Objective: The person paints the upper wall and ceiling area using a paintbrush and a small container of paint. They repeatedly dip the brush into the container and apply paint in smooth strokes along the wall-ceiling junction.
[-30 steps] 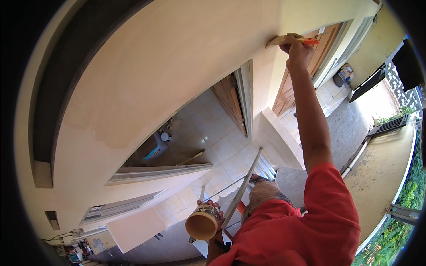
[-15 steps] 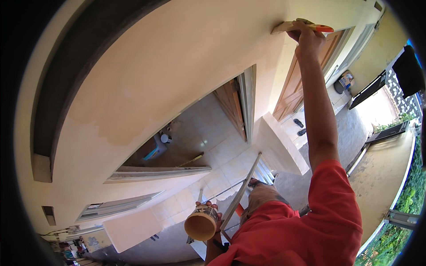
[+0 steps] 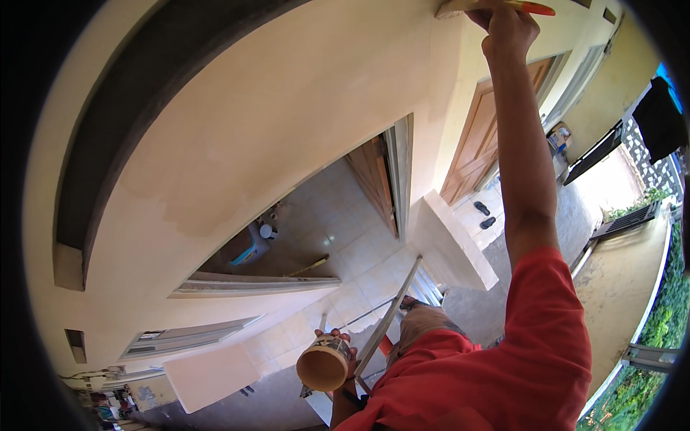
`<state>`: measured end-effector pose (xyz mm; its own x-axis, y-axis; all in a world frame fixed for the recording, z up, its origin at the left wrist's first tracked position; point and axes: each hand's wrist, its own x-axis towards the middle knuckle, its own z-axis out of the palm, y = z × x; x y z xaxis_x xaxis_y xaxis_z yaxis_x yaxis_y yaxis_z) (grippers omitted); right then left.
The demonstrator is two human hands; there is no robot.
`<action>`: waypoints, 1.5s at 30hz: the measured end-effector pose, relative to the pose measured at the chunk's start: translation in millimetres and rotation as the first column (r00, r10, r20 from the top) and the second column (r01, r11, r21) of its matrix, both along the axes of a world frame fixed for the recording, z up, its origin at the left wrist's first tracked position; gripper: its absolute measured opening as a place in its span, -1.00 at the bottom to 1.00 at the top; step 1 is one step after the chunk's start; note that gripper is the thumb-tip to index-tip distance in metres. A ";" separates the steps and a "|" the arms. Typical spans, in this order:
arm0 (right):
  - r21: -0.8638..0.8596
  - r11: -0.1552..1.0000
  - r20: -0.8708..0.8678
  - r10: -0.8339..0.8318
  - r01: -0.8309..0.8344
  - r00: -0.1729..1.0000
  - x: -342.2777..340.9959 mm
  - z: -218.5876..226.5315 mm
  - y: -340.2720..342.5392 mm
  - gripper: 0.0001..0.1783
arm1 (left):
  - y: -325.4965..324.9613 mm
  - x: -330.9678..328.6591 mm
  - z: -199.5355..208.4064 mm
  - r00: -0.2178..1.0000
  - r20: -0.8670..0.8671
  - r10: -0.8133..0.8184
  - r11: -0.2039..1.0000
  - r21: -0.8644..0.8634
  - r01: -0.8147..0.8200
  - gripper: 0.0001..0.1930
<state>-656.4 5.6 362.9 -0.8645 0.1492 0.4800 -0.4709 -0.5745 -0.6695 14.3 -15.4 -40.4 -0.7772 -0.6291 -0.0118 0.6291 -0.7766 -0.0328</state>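
My right hand is raised high at the top of the view, closed round a paintbrush with a red and yellow handle. The brush's bristle end points left and meets the peach-coloured wall; part of it is cut off by the upper edge. Low in the view, my left hand wraps round a round paint can with a stained outside, its mouth facing me. Paint coats the can's inner wall. A darker, damp-looking patch marks the wall above the window opening.
A ladder rail stands close by my legs. Below the wall are an open window frame, a projecting ledge and a wooden door. Black sandals lie on the tiles. A dark gate stands at the right.
My right hand and the paintbrush have moved upward along the wall, toward the top edge of the view. My left hand with the paint can has stayed nearly in place.
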 end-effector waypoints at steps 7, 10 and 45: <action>-0.058 0.998 -0.054 0.015 -0.018 0.998 -10.8 28.7 -5.1 -0.83 | 1.1 2.0 -1.7 1.000 -0.007 0.004 1.000 -0.012 -0.004 -0.28; -0.074 0.997 -0.055 -0.002 -0.002 0.998 -9.4 43.8 -4.7 -0.83 | 0.9 -0.6 -0.2 1.000 -0.014 0.002 1.000 -0.008 -0.003 -0.28; -0.384 0.915 0.424 0.290 -0.120 0.858 26.5 -410.5 -6.8 -0.76 | -0.6 -3.1 20.6 0.991 0.126 -0.039 0.999 0.035 0.034 -0.40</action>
